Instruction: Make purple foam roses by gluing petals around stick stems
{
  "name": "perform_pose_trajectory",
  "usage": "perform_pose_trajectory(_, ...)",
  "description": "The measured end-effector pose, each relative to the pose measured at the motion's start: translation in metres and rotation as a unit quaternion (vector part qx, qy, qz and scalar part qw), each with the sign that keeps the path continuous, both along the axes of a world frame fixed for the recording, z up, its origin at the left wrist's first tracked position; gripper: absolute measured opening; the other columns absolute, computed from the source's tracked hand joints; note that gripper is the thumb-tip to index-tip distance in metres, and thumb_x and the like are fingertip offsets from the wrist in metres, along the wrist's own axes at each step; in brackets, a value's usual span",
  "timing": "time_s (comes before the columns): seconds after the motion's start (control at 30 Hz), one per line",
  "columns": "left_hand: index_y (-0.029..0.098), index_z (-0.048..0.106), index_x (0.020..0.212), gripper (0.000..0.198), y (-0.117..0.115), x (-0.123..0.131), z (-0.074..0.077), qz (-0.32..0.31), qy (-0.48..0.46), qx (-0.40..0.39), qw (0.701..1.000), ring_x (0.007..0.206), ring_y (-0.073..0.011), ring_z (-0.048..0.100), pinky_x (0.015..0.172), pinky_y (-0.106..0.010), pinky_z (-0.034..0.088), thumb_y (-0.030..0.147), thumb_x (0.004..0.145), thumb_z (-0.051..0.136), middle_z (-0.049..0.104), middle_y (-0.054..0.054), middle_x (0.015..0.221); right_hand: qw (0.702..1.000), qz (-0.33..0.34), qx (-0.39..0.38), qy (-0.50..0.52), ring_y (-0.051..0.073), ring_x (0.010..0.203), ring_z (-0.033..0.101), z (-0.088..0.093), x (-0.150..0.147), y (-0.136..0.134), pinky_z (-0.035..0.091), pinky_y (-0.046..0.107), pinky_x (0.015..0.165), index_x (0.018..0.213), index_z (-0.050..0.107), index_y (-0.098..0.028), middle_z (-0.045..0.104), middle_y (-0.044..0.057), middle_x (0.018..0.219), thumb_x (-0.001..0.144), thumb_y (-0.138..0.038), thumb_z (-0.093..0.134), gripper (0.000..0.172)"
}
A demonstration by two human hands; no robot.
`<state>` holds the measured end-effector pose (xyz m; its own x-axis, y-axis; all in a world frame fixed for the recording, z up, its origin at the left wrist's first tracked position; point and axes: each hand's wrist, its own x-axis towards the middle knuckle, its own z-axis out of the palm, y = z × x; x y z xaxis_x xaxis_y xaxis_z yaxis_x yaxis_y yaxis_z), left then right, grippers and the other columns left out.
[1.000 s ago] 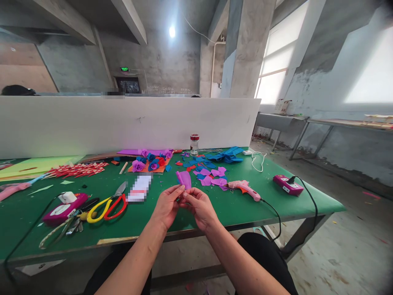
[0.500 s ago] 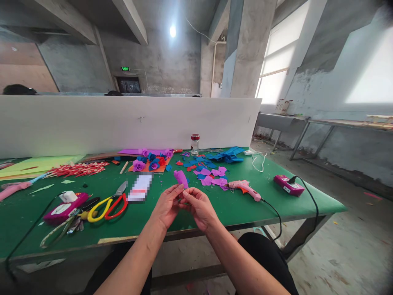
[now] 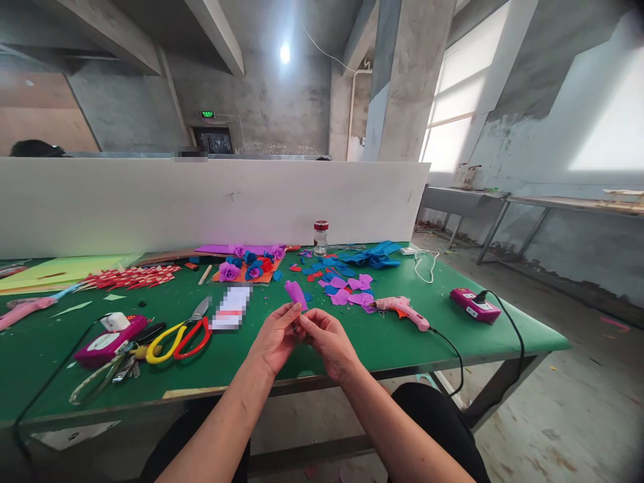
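Green table [image 3: 402,349], purple paper [image 3: 295,293] narrower than earlier

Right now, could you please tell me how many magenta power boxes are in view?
2: the left box, left of the scissors; the right box, right of the glue gun.

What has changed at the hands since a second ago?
The purple paper has gone from a wider, flared shape to a narrower, curled one, its top now tipped leftward. Nothing was visibly taken up or let go: the left hand and right hand stay together at its lower end. Scissors, pink glue gun and jar stayed put.
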<state>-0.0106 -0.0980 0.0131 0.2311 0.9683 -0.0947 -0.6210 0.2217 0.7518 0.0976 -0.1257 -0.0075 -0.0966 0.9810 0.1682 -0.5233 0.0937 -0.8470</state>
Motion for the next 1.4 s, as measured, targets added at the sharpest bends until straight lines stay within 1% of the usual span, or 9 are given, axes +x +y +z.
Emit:
perform_pose_trajectory(0.17,0.012,0.065,0.065,0.029,0.001,0.0,-0.002,-0.001,0.02,0.026,0.999,0.05,-0.0069,0.049,0.049,-0.02,0.036,0.024,0.052,0.088,0.058,0.003,0.056,0.999,0.012,0.008,-0.044,0.01,0.061,0.05,-0.004,0.005,0.007,0.039,0.024,0.063,0.07,0.063,-0.017,0.06,-0.001,0.067,0.069,-0.045,0.075,0.031)
perform_pose_trajectory(0.37,0.014,0.069,0.065,0.028,0.002,0.003,-0.002,0.089,0.128,0.103,0.982,0.056,-0.0057,0.044,0.056,-0.02,0.033,0.026,0.048,0.089,0.061,0.003,0.063,0.991,-0.1,0.056,-0.074,0.013,0.071,0.054,0.01,0.03,0.012,0.043,0.028,0.072,0.085,0.066,-0.021,0.061,-0.001,0.078,0.071,-0.043,0.072,0.027)
perform_pose_trajectory(0.47,0.015,0.07,0.065,0.028,0.002,0.005,-0.004,0.092,0.137,0.115,0.979,0.06,-0.007,0.046,0.059,-0.021,0.034,0.027,0.049,0.089,0.062,0.003,0.064,0.987,-0.096,0.077,-0.102,0.014,0.073,0.055,0.015,0.035,0.01,0.043,0.029,0.074,0.086,0.067,-0.021,0.063,0.001,0.08,0.075,-0.043,0.067,0.024)
perform_pose_trajectory(0.6,0.015,0.069,0.064,0.028,0.003,0.006,-0.007,0.083,0.104,0.096,0.986,0.059,-0.0074,0.045,0.058,-0.022,0.033,0.028,0.05,0.088,0.06,0.003,0.063,0.979,-0.051,0.082,-0.181,0.016,0.072,0.058,0.006,0.032,0.013,0.044,0.028,0.07,0.083,0.068,-0.02,0.067,0.002,0.077,0.073,-0.04,0.069,0.022)
perform_pose_trajectory(0.73,0.014,0.068,0.063,0.028,0.005,0.006,-0.008,0.082,0.08,0.079,0.99,0.056,-0.0066,0.045,0.056,-0.021,0.033,0.025,0.048,0.089,0.058,0.004,0.06,0.949,-0.09,0.114,-0.28,0.014,0.062,0.056,-0.007,0.027,0.018,0.041,0.026,0.061,0.073,0.069,-0.018,0.067,0.002,0.069,0.072,-0.037,0.07,0.019)
perform_pose_trajectory(0.87,0.014,0.069,0.068,0.026,0.005,0.003,-0.007,0.047,0.062,0.081,0.994,0.055,-0.006,0.046,0.055,-0.02,0.035,0.025,0.053,0.087,0.059,0.004,0.06,0.964,-0.08,0.085,-0.237,0.013,0.058,0.056,-0.008,0.021,0.017,0.04,0.025,0.055,0.069,0.068,-0.017,0.068,0.002,0.067,0.073,-0.041,0.069,0.024)
perform_pose_trajectory(1.07,0.011,0.074,0.074,0.024,0.005,-0.002,-0.006,-0.002,0.086,0.074,0.994,0.06,-0.0085,0.054,0.058,-0.02,0.04,0.023,0.056,0.086,0.065,-0.002,0.065,0.978,-0.082,0.058,-0.184,0.014,0.061,0.058,-0.002,0.018,0.013,0.043,0.025,0.058,0.068,0.068,-0.017,0.069,0.003,0.068,0.071,-0.04,0.071,0.023)
perform_pose_trajectory(1.27,0.01,0.074,0.07,0.021,0.005,-0.002,-0.005,-0.002,0.092,0.067,0.994,0.057,-0.0076,0.054,0.056,-0.019,0.04,0.024,0.058,0.085,0.065,-0.002,0.063,0.986,-0.053,0.024,-0.154,0.01,0.052,0.047,0.001,0.019,0.009,0.033,0.023,0.047,0.067,0.068,-0.017,0.064,0.001,0.064,0.067,-0.044,0.074,0.028)
perform_pose_trajectory(1.4,0.009,0.073,0.069,0.024,0.003,-0.001,-0.003,-0.017,0.065,0.049,0.997,0.054,-0.0069,0.052,0.055,-0.019,0.041,0.023,0.056,0.086,0.062,-0.001,0.059,0.991,-0.012,0.03,-0.127,0.009,0.052,0.044,0.005,0.021,0.006,0.031,0.022,0.049,0.068,0.068,-0.017,0.062,0.001,0.064,0.067,-0.046,0.075,0.03)
